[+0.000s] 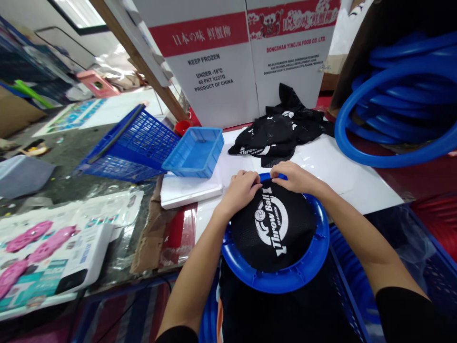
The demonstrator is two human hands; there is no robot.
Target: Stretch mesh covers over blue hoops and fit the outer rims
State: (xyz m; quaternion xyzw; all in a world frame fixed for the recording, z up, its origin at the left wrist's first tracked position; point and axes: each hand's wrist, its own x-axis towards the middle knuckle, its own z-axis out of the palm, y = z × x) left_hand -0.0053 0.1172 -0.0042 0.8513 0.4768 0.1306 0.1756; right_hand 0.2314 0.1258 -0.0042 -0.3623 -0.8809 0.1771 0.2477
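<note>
1. While the person leans over the bench, a blue plastic hoop (285, 281) rests below both hands, its near edge against their body and its far edge up on the white sheet (357, 183).
2. Black mesh fabric (273, 228) printed "Throw Ball" is stretched across the hoop; along the near and side rim it looks already seated, with the blue edge showing evenly around it.
3. At the far rim the work seems unfinished: the left hand (242, 188) is curled over the fabric's edge, fingers clenched on it, and the right hand (294, 177) pinches the same edge just beside it, knuckles nearly touching.
4. To my eye, most of the fitting is done and only that top stretch between the two hands is left to tuck.
5. Just beyond the hands lies a heap of black mesh pieces (280, 131) with similar white print, apparently not yet fitted.
6. Left of the hands sits a small blue tray (194, 152) on a white slab, with a larger blue basket (132, 143) tipped beside it.
7. Right of the hands, and farther off, a stack of bare blue hoops (396, 95) leans, none covered as far as I can see.
8. Farthest back stand white cartons (228, 62) marked "Keep Frozen".
</note>
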